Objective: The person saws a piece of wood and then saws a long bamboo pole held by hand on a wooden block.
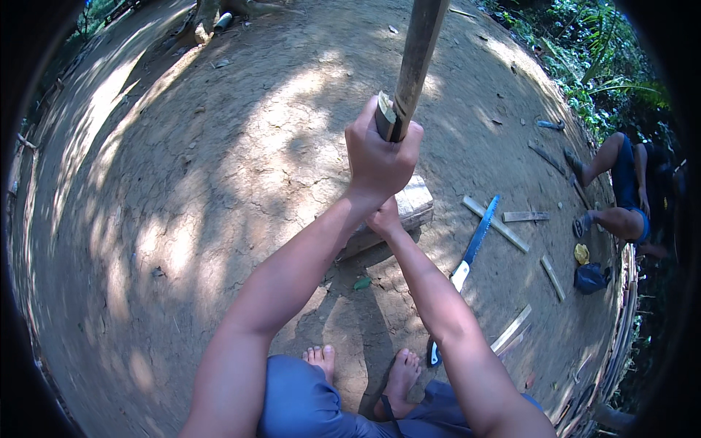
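Observation:
My left hand (383, 162) is closed around a long wooden pole (421, 62), which rises past the upper edge of the picture. A short split end of wood (385, 117) sticks out of the same fist, beside the pole. Below and partly behind my left wrist, my right hand (385, 218) looks curled; its fingertips and whatever they hold are hidden. Under both hands a squared log (416, 198) lies on the ground, partly covered by my forearms.
Right of my feet lies a saw (483, 232) with a white handle, touching a wooden strip (511, 235). Several other sticks are scattered nearby. A dark bag (591, 278) and a yellow item (581, 253) lie near another person's legs (617, 219). A tree trunk (205, 20) stands far off.

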The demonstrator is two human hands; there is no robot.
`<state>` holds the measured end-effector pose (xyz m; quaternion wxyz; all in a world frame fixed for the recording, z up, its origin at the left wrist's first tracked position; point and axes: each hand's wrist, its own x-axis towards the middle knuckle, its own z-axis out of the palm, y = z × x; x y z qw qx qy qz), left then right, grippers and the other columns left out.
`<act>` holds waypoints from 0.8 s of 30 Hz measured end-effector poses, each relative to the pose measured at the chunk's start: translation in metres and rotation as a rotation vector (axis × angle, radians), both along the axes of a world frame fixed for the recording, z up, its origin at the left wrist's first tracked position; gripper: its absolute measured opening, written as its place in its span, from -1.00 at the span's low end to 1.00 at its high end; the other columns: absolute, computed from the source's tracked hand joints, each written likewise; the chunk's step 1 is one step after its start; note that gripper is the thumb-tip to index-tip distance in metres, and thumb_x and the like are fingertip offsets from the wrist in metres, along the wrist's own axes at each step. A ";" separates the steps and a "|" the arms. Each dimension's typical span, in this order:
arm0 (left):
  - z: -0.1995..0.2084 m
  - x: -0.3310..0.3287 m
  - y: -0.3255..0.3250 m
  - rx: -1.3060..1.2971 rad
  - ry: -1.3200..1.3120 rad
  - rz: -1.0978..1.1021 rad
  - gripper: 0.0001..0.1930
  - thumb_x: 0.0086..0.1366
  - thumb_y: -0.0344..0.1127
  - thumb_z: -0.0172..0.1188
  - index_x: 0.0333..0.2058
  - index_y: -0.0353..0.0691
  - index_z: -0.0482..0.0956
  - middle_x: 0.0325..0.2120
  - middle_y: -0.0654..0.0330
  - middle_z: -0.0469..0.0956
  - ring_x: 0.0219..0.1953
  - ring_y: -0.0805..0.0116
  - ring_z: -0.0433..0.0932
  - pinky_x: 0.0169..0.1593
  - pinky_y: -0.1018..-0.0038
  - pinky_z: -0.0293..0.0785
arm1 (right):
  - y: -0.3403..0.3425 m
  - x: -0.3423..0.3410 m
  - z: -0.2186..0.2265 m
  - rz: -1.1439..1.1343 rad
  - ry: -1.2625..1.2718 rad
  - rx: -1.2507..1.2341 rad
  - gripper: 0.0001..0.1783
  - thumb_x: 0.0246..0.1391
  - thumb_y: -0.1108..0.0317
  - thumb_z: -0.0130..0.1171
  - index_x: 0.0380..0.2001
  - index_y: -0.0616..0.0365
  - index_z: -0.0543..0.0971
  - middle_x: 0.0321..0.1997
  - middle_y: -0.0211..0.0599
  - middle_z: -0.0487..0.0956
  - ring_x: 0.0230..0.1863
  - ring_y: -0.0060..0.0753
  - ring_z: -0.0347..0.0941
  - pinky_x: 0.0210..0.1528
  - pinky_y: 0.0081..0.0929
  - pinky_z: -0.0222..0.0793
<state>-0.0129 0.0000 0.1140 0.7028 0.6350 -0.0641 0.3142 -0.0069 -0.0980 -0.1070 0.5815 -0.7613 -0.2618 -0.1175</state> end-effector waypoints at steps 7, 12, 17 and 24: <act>0.002 0.003 0.004 0.047 -0.001 0.036 -0.82 0.10 -0.38 0.21 -0.54 -0.21 0.36 -0.78 0.30 0.37 -0.70 0.53 0.38 -0.56 0.47 0.32 | 0.001 -0.002 0.009 -0.009 0.116 0.009 -0.73 0.09 0.48 0.18 -0.10 0.16 0.49 -0.51 -0.38 0.52 -0.50 -0.55 0.42 -0.35 -0.45 0.37; 0.034 0.003 0.015 0.095 -0.086 0.042 -0.82 0.10 -0.35 0.20 -0.56 -0.20 0.37 -0.79 0.31 0.38 -0.72 0.51 0.36 -0.58 0.43 0.33 | 0.017 -0.002 0.045 -0.016 0.127 0.012 -0.64 0.08 0.39 0.29 -0.05 0.14 0.50 -0.46 -0.38 0.56 -0.45 -0.54 0.47 -0.29 -0.43 0.42; 0.076 -0.003 0.032 0.300 -0.154 0.157 -0.72 0.16 -0.29 0.21 -0.65 -0.25 0.38 -0.78 0.30 0.35 -0.69 0.52 0.30 -0.55 0.42 0.26 | 0.036 -0.017 0.120 0.135 0.314 -0.169 -0.04 -0.11 -0.02 0.55 0.32 0.03 0.33 0.02 -0.17 0.57 0.02 -0.27 0.55 0.10 -0.28 0.46; 0.043 -0.021 0.095 0.995 0.137 0.241 -0.76 0.12 -0.19 0.32 -0.37 -0.20 0.53 -0.64 0.10 0.58 -0.55 0.10 0.64 -0.42 0.19 0.52 | -0.121 -0.076 0.086 -0.609 0.068 -0.577 -0.13 0.01 -0.03 0.43 0.34 0.03 0.37 0.14 -0.03 0.46 0.18 0.02 0.40 0.25 -0.10 0.31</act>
